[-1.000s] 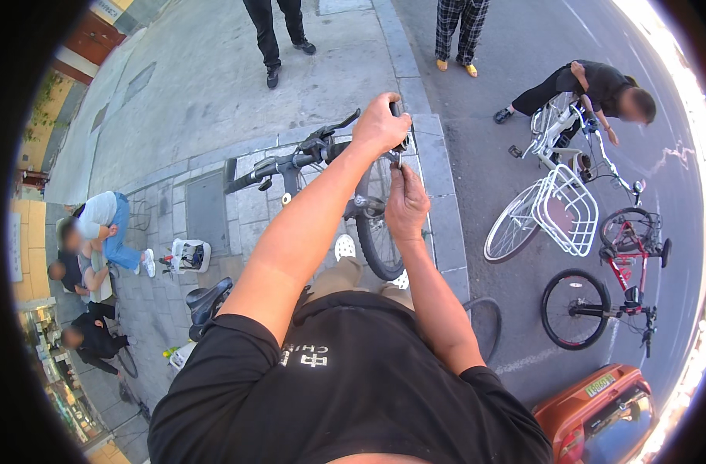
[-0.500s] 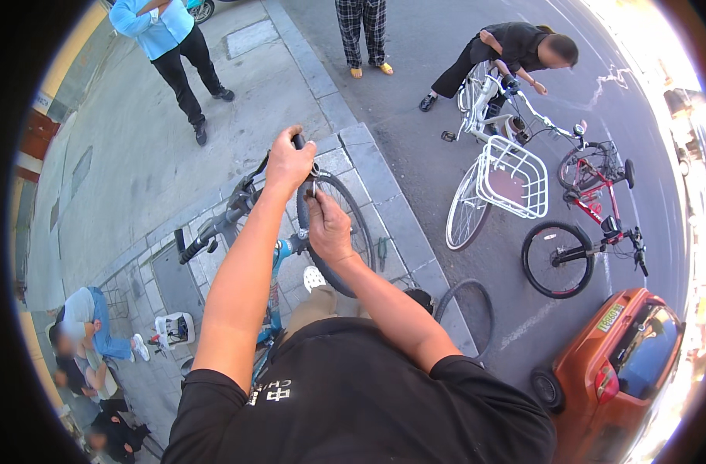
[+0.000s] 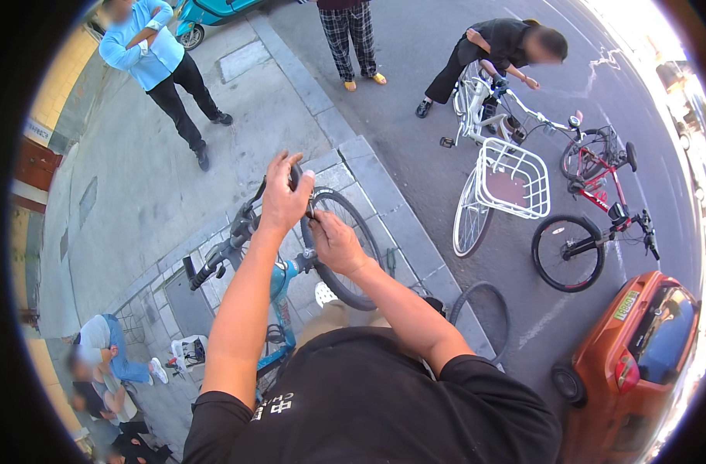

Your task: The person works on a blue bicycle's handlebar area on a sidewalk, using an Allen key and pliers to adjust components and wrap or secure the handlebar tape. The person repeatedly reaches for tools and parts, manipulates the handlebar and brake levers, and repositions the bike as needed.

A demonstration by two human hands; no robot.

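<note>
I stand over a blue road bicycle (image 3: pixel 282 282) with black drop handlebars (image 3: pixel 202 269). My left hand (image 3: pixel 285 197) wraps around the black right end of the bar, its fingertips curled over the top. Just below it my right hand (image 3: pixel 339 246) pinches a small silvery metal piece (image 3: pixel 313 207), too small to name, against that bar end; my fingers partly hide it. The bicycle's front wheel (image 3: pixel 360 240) lies behind my hands.
People stand ahead (image 3: pixel 159 58) (image 3: pixel 350 39); one in black (image 3: pixel 515 46) bends over a white basket bicycle (image 3: pixel 465 220). A red bicycle (image 3: pixel 604 189), loose tyre (image 3: pixel 507 325) and orange car (image 3: pixel 631 394) are right. Seated people (image 3: pixel 109 344) are at lower left, near a white container (image 3: pixel 190 352).
My view has swung, bringing the standing person in light blue and a teal scooter further into sight. My left hand's fingers have shifted upward on the bar; my right hand stays at the metal piece.
</note>
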